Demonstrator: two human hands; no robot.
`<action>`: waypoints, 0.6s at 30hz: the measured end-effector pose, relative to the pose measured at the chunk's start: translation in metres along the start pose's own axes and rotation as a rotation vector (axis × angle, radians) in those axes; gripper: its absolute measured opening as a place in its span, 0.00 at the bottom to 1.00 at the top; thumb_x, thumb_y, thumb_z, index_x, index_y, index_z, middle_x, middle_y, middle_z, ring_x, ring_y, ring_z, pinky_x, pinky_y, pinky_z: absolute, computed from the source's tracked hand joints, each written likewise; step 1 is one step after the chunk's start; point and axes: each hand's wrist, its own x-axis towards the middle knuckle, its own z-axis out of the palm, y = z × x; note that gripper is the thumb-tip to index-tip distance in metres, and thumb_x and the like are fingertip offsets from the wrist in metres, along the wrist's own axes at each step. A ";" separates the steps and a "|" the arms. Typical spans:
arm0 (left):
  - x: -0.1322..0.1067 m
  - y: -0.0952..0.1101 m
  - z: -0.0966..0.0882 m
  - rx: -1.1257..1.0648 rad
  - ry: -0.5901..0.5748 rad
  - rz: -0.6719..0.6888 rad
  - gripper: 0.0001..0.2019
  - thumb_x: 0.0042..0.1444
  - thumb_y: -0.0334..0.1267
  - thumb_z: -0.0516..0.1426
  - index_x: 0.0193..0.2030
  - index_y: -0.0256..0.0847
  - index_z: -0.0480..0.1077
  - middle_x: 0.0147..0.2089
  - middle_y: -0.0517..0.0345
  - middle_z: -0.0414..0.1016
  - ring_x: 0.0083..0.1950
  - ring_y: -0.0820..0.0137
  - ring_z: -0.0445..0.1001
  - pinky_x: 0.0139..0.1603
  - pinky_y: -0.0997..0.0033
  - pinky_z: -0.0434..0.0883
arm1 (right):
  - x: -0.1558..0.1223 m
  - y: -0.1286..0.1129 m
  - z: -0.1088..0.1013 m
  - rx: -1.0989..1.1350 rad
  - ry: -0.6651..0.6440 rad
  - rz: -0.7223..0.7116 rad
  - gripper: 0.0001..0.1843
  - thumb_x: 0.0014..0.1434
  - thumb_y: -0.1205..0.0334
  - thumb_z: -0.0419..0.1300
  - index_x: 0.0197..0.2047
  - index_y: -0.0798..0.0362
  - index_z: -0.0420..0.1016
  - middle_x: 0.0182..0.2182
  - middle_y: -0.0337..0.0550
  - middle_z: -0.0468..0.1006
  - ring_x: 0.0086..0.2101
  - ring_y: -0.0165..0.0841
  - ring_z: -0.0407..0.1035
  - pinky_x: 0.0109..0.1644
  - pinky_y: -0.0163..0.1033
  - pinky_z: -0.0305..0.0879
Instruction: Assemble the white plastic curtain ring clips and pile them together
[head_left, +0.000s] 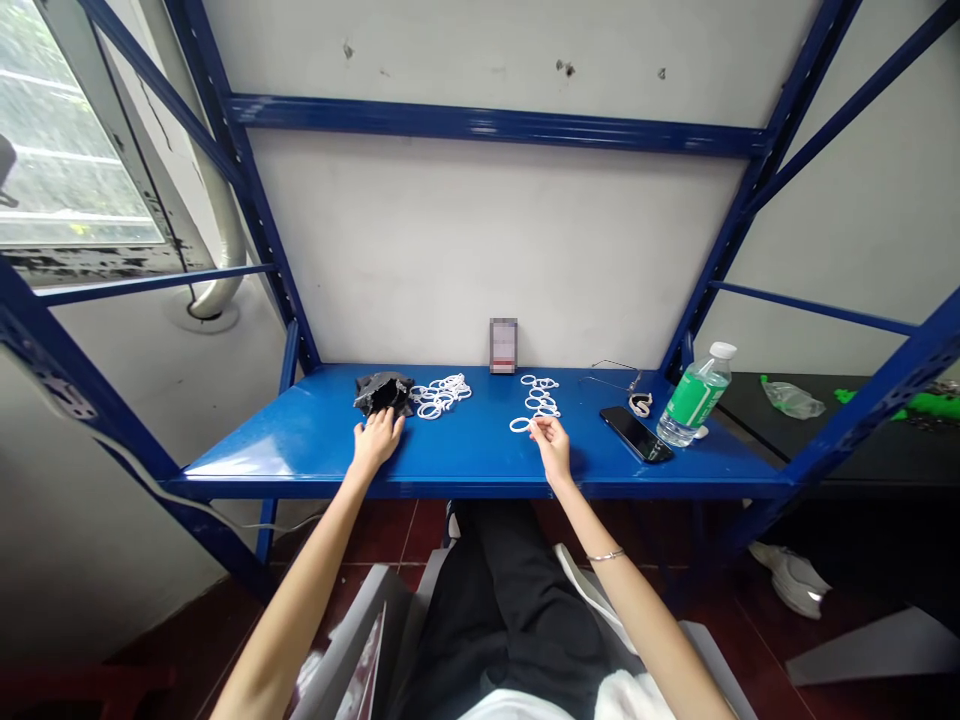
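Observation:
Near the left of the blue tabletop, a crumpled black plastic bag [383, 391] lies with its mouth facing me. My left hand [378, 436] rests at the bag's front edge, fingers stretched out and touching it. Beside the bag is a pile of white rings [442, 396]. My right hand [553, 445] pinches the right side of a single white ring [519, 426] close to the table surface. Several more white rings [540, 392] lie in a loose column just behind that hand, some of them overlapping.
A black phone [636, 434] and a water bottle [695, 396] with a green label stand to the right. Glasses [634, 384] and a coiled white cable [640, 404] lie behind the phone. A small box [503, 346] leans against the wall. Blue frame posts flank the table [480, 460].

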 end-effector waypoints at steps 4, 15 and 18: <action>0.007 -0.038 -0.002 0.021 -0.075 -0.085 0.21 0.65 0.46 0.41 0.54 0.39 0.66 0.57 0.44 0.69 0.60 0.55 0.63 0.57 0.44 0.60 | 0.002 0.000 -0.003 -0.093 0.044 -0.035 0.18 0.53 0.46 0.63 0.36 0.52 0.70 0.33 0.47 0.77 0.35 0.40 0.73 0.40 0.45 0.71; 0.002 -0.006 -0.018 0.162 0.118 -0.084 0.20 0.61 0.41 0.43 0.46 0.32 0.71 0.49 0.38 0.70 0.53 0.50 0.66 0.50 0.52 0.64 | 0.050 -0.003 -0.037 -0.498 0.001 -0.181 0.19 0.56 0.43 0.56 0.34 0.51 0.70 0.33 0.49 0.77 0.34 0.42 0.72 0.38 0.47 0.70; 0.011 0.031 -0.018 0.049 0.087 0.119 0.20 0.62 0.42 0.43 0.54 0.35 0.67 0.55 0.42 0.68 0.56 0.55 0.65 0.52 0.59 0.64 | 0.054 0.006 -0.041 -0.604 0.002 -0.175 0.18 0.57 0.44 0.54 0.34 0.51 0.70 0.34 0.49 0.77 0.37 0.44 0.70 0.40 0.48 0.67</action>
